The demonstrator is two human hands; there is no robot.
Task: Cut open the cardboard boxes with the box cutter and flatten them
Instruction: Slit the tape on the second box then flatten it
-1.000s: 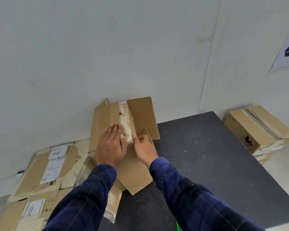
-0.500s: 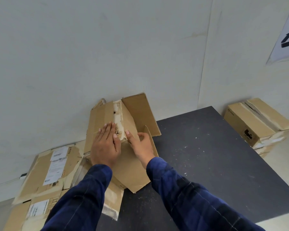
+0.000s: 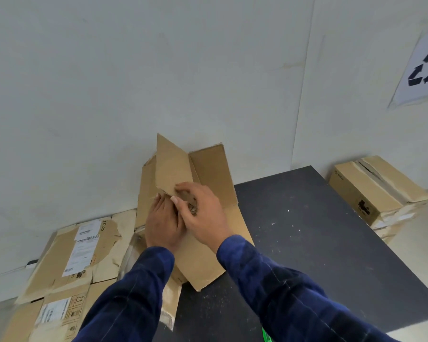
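Lying half collapsed at the back left of the table, close to the wall, the cardboard box is already cut open. Its panels splay apart, and one flap stands up on its crease while a wider panel leans back behind it. The right hand grips the flap's lower edge, with thumb and curled fingers pinching the board. The left hand rests just beside it on the box with its fingers stretched out flat, their tips hidden under the flap.

I judge this box to be in mid-flattening: the cutting looks done, and the raised flap has yet to be pressed down. No box cutter shows.

The board is plain brown corrugated, matte, with soft bent creases and slightly frayed edges.

To the left, touching the box, a pile of flattened cardboard lies in layered sheets. It carries white shipping labels and pale patches where tape has torn the surface, so earlier boxes look finished. Well apart on the right, beyond the table's far corner, another box stands whole with its top flaps closed and ragged tape along the seam. That one looks left to do.

The table is dark, flat and speckled with pale dust. The wall is smooth and off-white and bears a paper recycling sign. Dark blue sleeves cover both forearms.
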